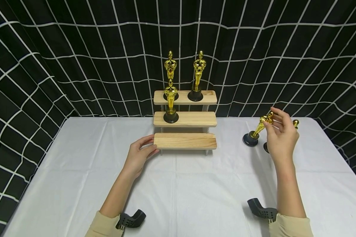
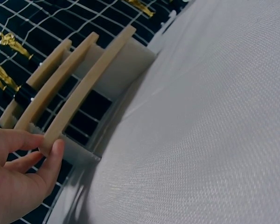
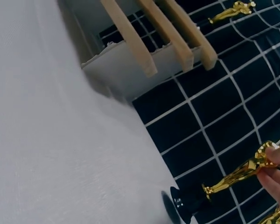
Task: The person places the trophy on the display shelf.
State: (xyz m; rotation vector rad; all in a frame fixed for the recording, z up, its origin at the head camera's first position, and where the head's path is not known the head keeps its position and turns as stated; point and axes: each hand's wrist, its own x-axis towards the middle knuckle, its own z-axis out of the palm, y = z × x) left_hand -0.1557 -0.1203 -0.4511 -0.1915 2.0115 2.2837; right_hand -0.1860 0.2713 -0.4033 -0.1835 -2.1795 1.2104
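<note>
A three-tier wooden stand [image 1: 185, 141] sits mid-table. Two gold statuettes [image 1: 198, 70] stand on its top shelf and one [image 1: 170, 102] on the middle shelf; the bottom shelf is bare. My left hand [image 1: 152, 144] pinches the left end of the bottom shelf [image 2: 91, 79], with the thumb [image 2: 56, 151] at the board's edge. To the right, my right hand [image 1: 267, 120] pinches the head of a tilted gold statuette [image 1: 258, 129], whose black base [image 3: 177, 205] touches the table. Fingertips [image 3: 275, 168] hold its top. Another statuette [image 1: 295, 123] stands partly hidden behind that hand.
A white cloth [image 1: 195, 191] covers the table. A black curtain with a white grid [image 1: 77, 65] hangs behind and on both sides. Black wrist camera mounts [image 1: 130, 219] show by my sleeves.
</note>
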